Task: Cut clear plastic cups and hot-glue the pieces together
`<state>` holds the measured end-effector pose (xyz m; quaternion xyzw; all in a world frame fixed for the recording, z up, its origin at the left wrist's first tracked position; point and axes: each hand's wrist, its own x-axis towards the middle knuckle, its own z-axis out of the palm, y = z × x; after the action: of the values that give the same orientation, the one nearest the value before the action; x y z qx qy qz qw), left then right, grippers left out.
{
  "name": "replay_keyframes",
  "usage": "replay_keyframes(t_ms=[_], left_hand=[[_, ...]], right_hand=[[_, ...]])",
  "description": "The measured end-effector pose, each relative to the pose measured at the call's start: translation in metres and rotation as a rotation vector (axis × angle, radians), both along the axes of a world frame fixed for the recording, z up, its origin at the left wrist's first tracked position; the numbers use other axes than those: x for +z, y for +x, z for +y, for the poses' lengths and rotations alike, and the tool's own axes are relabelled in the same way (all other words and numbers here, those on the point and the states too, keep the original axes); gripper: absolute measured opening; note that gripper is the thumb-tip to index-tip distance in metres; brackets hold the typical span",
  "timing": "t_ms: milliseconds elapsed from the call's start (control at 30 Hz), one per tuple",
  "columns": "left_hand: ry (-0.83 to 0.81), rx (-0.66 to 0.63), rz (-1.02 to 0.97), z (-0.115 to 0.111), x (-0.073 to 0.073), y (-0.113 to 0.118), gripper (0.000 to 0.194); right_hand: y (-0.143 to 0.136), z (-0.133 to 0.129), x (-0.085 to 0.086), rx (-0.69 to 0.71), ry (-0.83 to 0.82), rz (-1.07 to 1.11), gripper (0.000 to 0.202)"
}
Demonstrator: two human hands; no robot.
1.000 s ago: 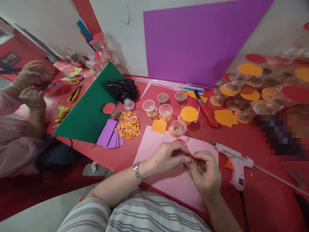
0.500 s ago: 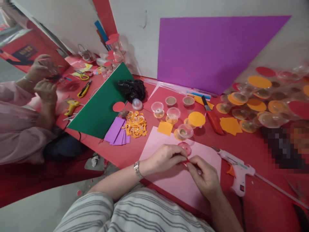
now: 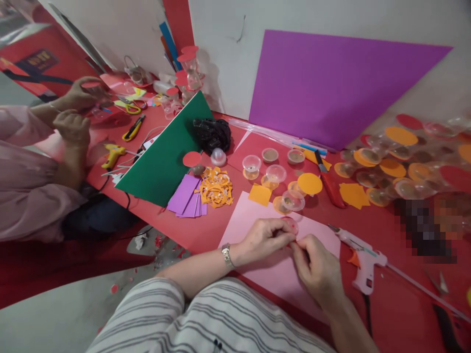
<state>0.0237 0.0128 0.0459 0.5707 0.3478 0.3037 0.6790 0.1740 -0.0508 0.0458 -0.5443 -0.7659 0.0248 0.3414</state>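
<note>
My left hand [image 3: 265, 240] and my right hand [image 3: 319, 268] meet fingertip to fingertip above a pink sheet [image 3: 241, 218]. Both are closed in a pinch on a small red piece, now almost wholly hidden by the fingers. Just behind my left fingertips sits a small clear cup with a reddish round top [image 3: 292, 224], partly covered by that hand. Beyond it, small clear plastic cups [image 3: 293, 201] stand on orange discs, one pair topped by an orange disc [image 3: 309, 184]. To the right of my right hand lies a white glue gun [image 3: 364, 260] with a long glue stick.
Orange scraps [image 3: 216, 187], purple cards [image 3: 186, 196] and a black plastic bag [image 3: 212, 135] lie beside a leaning green board [image 3: 165, 154]. A red utility knife [image 3: 331, 189] and many stacked cups [image 3: 392, 166] are at right. Another person's hands [image 3: 75, 125] work at far left.
The view has shifted slightly, so the scene sits a little differently in it. My fingertips stay together, and the red piece between them shows less than before.
</note>
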Motion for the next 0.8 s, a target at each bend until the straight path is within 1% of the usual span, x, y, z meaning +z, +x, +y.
replay_keyframes(t_ms=[100, 200, 333, 433, 467, 533, 600, 700, 800], left_hand=[[-0.204, 0.028, -0.115, 0.001, 0.000, 0.001, 0.039], [-0.353, 0.054, -0.177, 0.000, 0.003, 0.000, 0.050], [-0.390, 0.062, -0.199, -0.001, 0.010, -0.004, 0.050], [-0.441, 0.115, -0.237, 0.003, 0.014, -0.005, 0.051], [-0.435, 0.122, -0.241, 0.005, 0.015, -0.005, 0.051], [-0.356, 0.080, -0.206, 0.008, 0.016, -0.004, 0.049], [-0.308, -0.017, -0.172, 0.009, 0.017, -0.004, 0.049], [-0.381, -0.120, -0.171, 0.008, 0.015, -0.007, 0.055], [-0.456, -0.143, -0.166, 0.006, 0.012, -0.012, 0.058]], right_hand=[[-0.009, 0.002, 0.001, -0.032, 0.107, -0.105, 0.024], [-0.014, 0.003, 0.003, -0.060, 0.128, -0.128, 0.023], [-0.020, 0.000, 0.011, -0.031, 0.182, -0.073, 0.019], [-0.025, -0.002, 0.018, -0.027, 0.255, -0.076, 0.014], [-0.026, -0.002, 0.019, -0.030, 0.262, -0.066, 0.013], [-0.026, -0.001, 0.018, -0.028, 0.239, -0.024, 0.013], [-0.023, 0.000, 0.016, -0.021, 0.172, 0.000, 0.016], [-0.017, 0.000, 0.009, -0.038, 0.082, -0.025, 0.023], [-0.013, -0.001, 0.005, -0.070, 0.023, -0.007, 0.029]])
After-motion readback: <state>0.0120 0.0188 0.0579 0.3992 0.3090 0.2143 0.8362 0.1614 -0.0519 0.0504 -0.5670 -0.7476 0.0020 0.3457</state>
